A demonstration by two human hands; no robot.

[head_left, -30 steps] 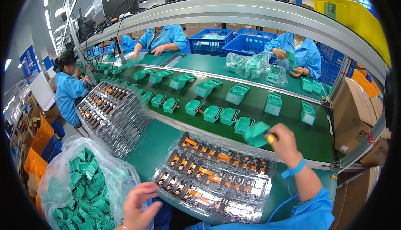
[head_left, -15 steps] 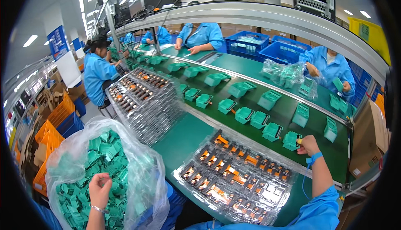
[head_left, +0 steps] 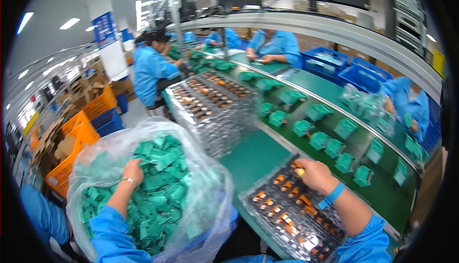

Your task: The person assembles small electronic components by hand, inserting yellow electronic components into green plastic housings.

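Observation:
My left hand (head_left: 133,171) is inside a clear plastic bag (head_left: 103,150) on my left, full of loose green plastic parts (head_left: 158,201). Its fingers are bent together, their tips against the green parts, and I cannot make out what they hold. Over the far end of a clear plastic tray (head_left: 248,201) is my right hand (head_left: 315,174), a blue band around its wrist. Its fingers are closed at the tray's back row, with a small yellow patch at the tips; what they grip is hidden. Black parts with orange and copper pieces (head_left: 286,186) sit in the tray's rows.
Beyond the tray, green housings (head_left: 344,162) line a green conveyor (head_left: 387,186). A tall stack of filled trays (head_left: 210,115) stands between bag and belt. Orange crates (head_left: 79,143) are at left, blue crates (head_left: 325,60) across the line. Several co-workers in blue sit around it.
The view has swung left. My right hand has left a green housing on the conveyor and come back over the tray. My left hand has reached farther into the bag, onto the green parts.

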